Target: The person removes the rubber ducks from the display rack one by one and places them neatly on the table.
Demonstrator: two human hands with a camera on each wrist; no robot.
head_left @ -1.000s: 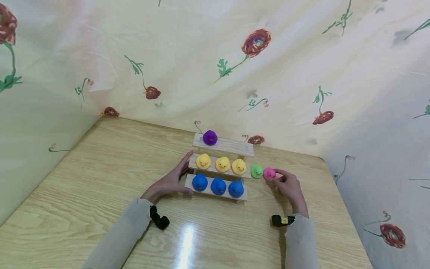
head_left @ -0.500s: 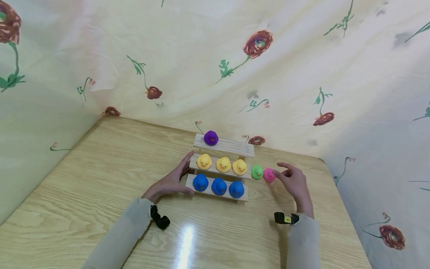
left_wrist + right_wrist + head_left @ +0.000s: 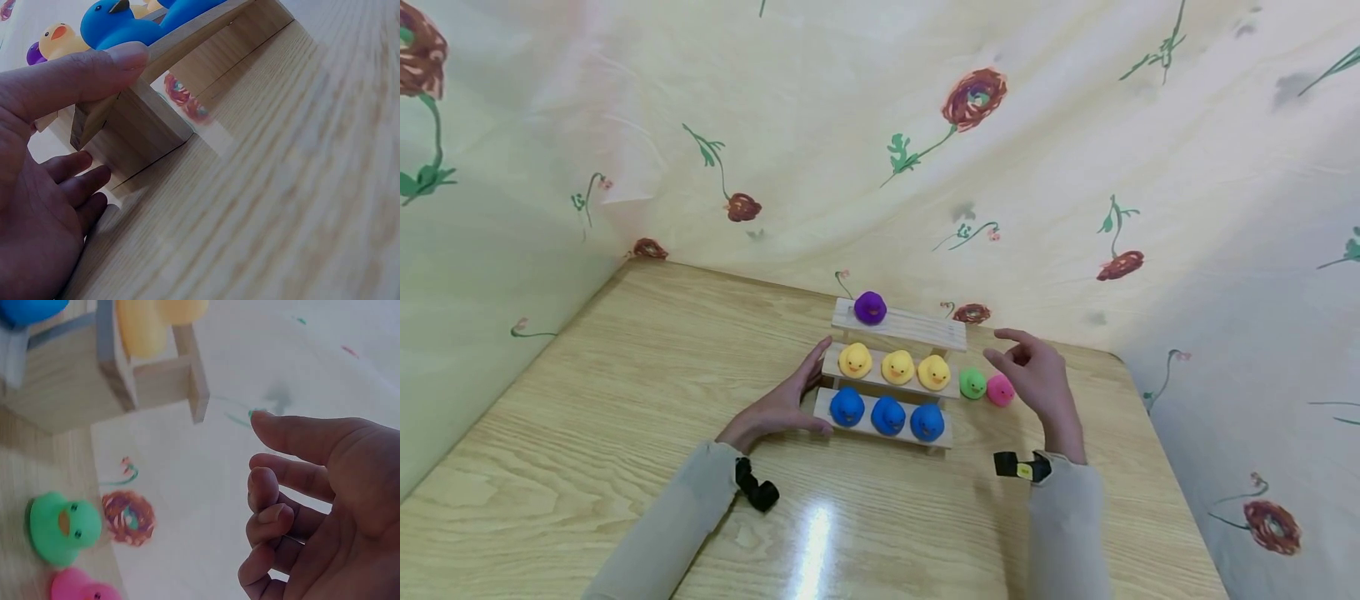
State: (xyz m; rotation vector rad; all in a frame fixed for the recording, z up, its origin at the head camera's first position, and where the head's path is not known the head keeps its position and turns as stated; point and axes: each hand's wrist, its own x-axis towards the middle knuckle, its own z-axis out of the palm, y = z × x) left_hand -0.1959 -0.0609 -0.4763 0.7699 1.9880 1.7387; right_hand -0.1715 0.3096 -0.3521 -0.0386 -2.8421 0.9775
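Observation:
My left hand (image 3: 786, 404) grips the left end of a three-step wooden display stand (image 3: 925, 327), its thumb along the lowest step's end. In the left wrist view, loosely curled fingers (image 3: 84, 178) lie beside the stand's side panel. Raised at the right, my right hand (image 3: 1037, 375) holds nothing; its thumb and index finger are apart. Near it on the table, a green rubber duck (image 3: 973, 383) and a pink rubber duck (image 3: 1000, 390) sit side by side. The stand bears a purple duck (image 3: 870, 308) on top, three yellow ducks (image 3: 897, 367) midway and three blue ducks (image 3: 888, 416) lowest.
The stand is on a light wood-grain table (image 3: 700, 333). A flowered cloth (image 3: 820, 167) hangs behind the table and along its sides. Black camera straps (image 3: 756, 487) circle both wrists.
My right hand has let go of the pink duck, drawn back slightly, then risen up and leftward above it. The pink duck stays beside the green one. My left hand keeps its place.

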